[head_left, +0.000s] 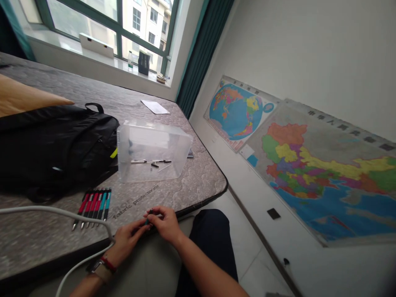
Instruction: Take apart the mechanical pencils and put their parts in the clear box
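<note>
At the mattress's front edge, my left hand (127, 239) and my right hand (167, 225) meet with pinched fingers around a small teal and black pen (147, 221). Most of that pen is hidden by the fingers. To the left, several red and teal click pens (95, 206) lie side by side in a row, their silver tips towards me. Beyond my hands is a transparent plastic box (154, 142). Inside it lie a white pen piece (138, 161), a short black piece (154, 165) and a few other thin parts.
A grey mattress (198, 181) bears everything. A black backpack (62, 152) sits left of the box, with a brown envelope (27, 97) behind. A white cable (62, 210) crosses beside my left wrist. White paper (155, 107) lies farther back; maps (238, 111) hang on the right wall.
</note>
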Available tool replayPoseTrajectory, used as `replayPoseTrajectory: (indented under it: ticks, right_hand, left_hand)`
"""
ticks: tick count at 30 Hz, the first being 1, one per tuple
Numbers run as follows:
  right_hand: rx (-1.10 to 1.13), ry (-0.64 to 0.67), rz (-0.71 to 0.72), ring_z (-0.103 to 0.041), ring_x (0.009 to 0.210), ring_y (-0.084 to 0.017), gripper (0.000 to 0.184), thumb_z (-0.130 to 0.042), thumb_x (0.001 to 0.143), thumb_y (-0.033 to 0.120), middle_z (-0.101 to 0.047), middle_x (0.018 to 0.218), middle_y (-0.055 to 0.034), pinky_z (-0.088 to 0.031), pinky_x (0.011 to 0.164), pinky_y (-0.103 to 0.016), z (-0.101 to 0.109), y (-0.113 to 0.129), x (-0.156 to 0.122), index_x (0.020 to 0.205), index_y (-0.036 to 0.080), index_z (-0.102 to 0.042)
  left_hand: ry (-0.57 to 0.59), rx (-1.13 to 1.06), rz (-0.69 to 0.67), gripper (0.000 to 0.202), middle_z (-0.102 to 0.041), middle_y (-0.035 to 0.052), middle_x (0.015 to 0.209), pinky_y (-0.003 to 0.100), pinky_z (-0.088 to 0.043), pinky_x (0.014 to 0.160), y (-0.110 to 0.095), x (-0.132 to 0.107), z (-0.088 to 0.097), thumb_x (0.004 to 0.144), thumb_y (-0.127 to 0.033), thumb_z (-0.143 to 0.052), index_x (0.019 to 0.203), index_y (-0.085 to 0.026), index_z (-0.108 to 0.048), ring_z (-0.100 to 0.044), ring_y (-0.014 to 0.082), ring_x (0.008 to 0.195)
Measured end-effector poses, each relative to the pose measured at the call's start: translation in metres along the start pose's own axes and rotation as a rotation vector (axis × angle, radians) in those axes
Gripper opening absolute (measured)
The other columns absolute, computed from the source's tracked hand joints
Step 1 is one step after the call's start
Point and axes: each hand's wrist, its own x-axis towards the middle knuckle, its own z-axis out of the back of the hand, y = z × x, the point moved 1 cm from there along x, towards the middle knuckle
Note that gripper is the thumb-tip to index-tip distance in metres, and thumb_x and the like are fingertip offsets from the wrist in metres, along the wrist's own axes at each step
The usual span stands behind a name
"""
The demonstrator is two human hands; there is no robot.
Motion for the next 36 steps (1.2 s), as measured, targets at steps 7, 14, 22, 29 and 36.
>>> replayPoseTrajectory:
  ticks: [7,14,22,29,36]
  right_hand:
    - [-0.033,-0.181,0.06,-0.067,0.079,-0.019,0.035,-0.081,0.067,0.044,-0.07,0.082,-0.0032,-0.055,0.074,-0.029,0.008,-0.003,0.008,0.084,0.017,-0.067]
    - [0.278,-0.275,-0.048,-0.068,0.08,-0.018,0.043,-0.081,0.067,0.047,-0.069,0.087,-0.0043,-0.057,0.064,-0.026,0.019,0.004,0.018,0.089,0.018,-0.058]
    - [0.341,-0.271,-0.102,-0.065,0.075,-0.014,0.04,-0.081,0.069,0.043,-0.067,0.085,-0.0026,-0.053,0.06,-0.021,0.022,0.004,0.02,0.093,0.017,-0.061]
    - [0.437,-0.225,-0.172,-0.061,0.069,-0.012,0.039,-0.081,0.07,0.043,-0.066,0.081,-0.0003,-0.052,0.062,-0.023,0.02,-0.004,0.019,0.089,0.019,-0.058]
    - [0.594,-0.153,-0.259,-0.06,0.063,-0.01,0.037,-0.083,0.069,0.038,-0.064,0.078,0.0022,-0.051,0.061,-0.023,0.015,-0.012,0.017,0.09,0.019,-0.06]
  left_hand:
    - [-0.059,-0.172,0.09,0.052,-0.078,0.0049,0.088,0.037,-0.059,0.084,0.01,0.007,0.001,0.067,-0.058,-0.077,0.104,-0.022,-0.069,-0.073,0.0287,0.088]
    - [-0.005,-0.373,0.124,0.061,-0.076,0.0095,0.104,0.043,-0.056,0.095,-0.002,0.009,0.007,0.059,-0.055,-0.084,0.106,-0.018,-0.072,-0.07,0.0326,0.103]
    - [0.257,-0.452,0.121,0.061,-0.073,0.0086,0.115,0.046,-0.048,0.106,-0.014,-0.002,0.001,0.071,-0.04,-0.079,0.125,-0.018,-0.064,-0.066,0.0296,0.112]
    - [0.117,-0.198,0.011,0.042,-0.076,0.0049,0.106,0.038,-0.055,0.094,-0.012,-0.006,0.005,0.074,-0.043,-0.075,0.112,-0.023,-0.074,-0.072,0.0269,0.098]
    - [0.114,-0.06,-0.105,0.033,-0.078,0.0033,0.096,0.033,-0.056,0.084,-0.018,-0.01,0.006,0.077,-0.042,-0.074,0.106,-0.026,-0.077,-0.072,0.0246,0.087]
